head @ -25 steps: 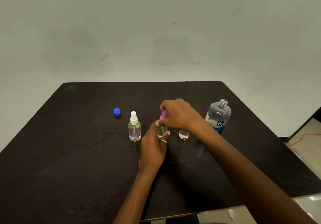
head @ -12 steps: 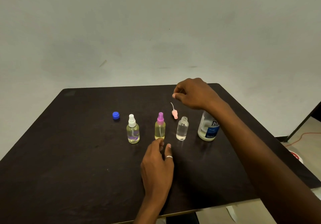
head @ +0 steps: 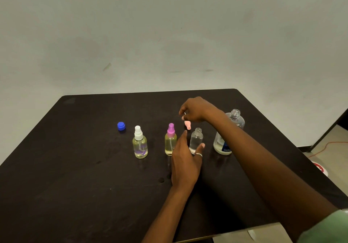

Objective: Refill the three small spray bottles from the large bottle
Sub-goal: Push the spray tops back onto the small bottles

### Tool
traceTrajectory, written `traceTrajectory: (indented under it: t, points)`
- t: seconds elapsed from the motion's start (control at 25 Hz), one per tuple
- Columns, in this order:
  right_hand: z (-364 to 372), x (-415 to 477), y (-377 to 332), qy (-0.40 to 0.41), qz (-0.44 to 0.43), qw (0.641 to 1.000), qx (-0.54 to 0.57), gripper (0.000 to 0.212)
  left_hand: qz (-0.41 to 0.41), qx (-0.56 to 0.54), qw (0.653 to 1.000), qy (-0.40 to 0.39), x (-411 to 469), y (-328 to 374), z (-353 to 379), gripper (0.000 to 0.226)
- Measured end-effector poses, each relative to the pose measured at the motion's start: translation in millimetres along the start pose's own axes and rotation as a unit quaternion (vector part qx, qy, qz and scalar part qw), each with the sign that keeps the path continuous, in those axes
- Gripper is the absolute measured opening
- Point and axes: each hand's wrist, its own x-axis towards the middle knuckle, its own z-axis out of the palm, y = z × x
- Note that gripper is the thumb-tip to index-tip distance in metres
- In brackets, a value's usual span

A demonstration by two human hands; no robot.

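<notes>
Three small spray bottles stand in a row on the black table (head: 79, 176). The left one (head: 140, 145) has a white top and the middle one (head: 170, 142) a purple top; both hold yellowish liquid. The right one (head: 196, 139) is uncapped, clear and nearly empty. Its pink spray top (head: 187, 125) lies just behind it. My right hand (head: 197, 110) hovers over that top, curled fingertips pinching its tube end. My left hand (head: 185, 160) reaches with straight fingers between the purple-topped and uncapped bottles, thumb by the uncapped one's base. The uncapped large bottle (head: 235, 119) stands right, partly behind my forearm.
A blue cap (head: 121, 126) lies on the table left of the white-topped bottle. Beyond the table's right edge is the floor, with an orange cable (head: 327, 145) and a red-and-white object (head: 320, 167).
My right hand left the purple top, lifted toward the far side, then came down onto the pink spray top. My left hand let go of the purple-topped bottle and moved toward the uncapped one.
</notes>
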Motion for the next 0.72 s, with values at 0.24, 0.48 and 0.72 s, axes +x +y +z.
traceTrajectory:
  t: [0.24, 0.48, 0.72]
  points:
    - [29.8, 23.5, 12.3, -0.060, 0.053, 0.997, 0.004, 0.020, 0.029, -0.034, 0.999, -0.003, 1.2, -7.9, 0.6, 0.031]
    - [32.8, 20.2, 13.3, -0.074, 0.070, 0.995, 0.012, 0.010, 0.033, -0.039, 0.999, -0.003, 1.2, -9.9, 2.4, 0.031]
    - [-3.0, -11.5, 4.0, -0.031, 0.056, 0.997, -0.035, 0.020, 0.036, -0.024, 0.999, -0.002, 1.3, -9.7, 2.7, 0.033]
